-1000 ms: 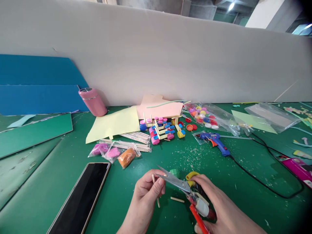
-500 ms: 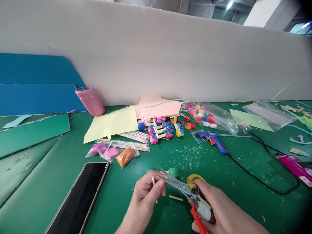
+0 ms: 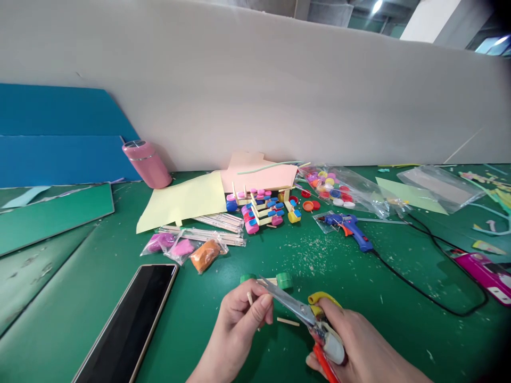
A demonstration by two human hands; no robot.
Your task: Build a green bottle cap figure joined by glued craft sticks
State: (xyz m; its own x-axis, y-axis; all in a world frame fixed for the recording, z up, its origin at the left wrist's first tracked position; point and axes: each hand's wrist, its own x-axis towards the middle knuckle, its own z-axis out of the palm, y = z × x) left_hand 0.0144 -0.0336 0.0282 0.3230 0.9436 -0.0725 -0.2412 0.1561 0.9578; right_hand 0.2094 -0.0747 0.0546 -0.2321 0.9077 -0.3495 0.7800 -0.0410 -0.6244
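My left hand (image 3: pixel 244 314) pinches a thin wooden stick (image 3: pixel 250 299) between thumb and fingers. In my right hand (image 3: pixel 351 335) is a pair of scissors (image 3: pixel 293 306) with one yellow and one red handle. Their blades point left and look nearly closed, with the tips at my left fingertips; whether they touch the stick cannot be made out. A short cut piece of stick (image 3: pixel 288 322) lies on the green table between my hands. Just beyond my left hand are green bottle caps (image 3: pixel 284 280) with a pale stick piece between them, partly hidden by the blades and fingers.
A phone (image 3: pixel 130 319) lies at left, near bagged clay (image 3: pixel 205 256) and bundled sticks (image 3: pixel 207 235). Behind are small cap-and-stick assemblies (image 3: pixel 263 213) and a bag of caps (image 3: pixel 335 189). A blue glue gun (image 3: pixel 351 229) with a black cord (image 3: pixel 415 303) rests at right.
The scissor blades have come together from a wider gap. My right hand has closed the handles slightly, while my left hand keeps its pinch on the stick.
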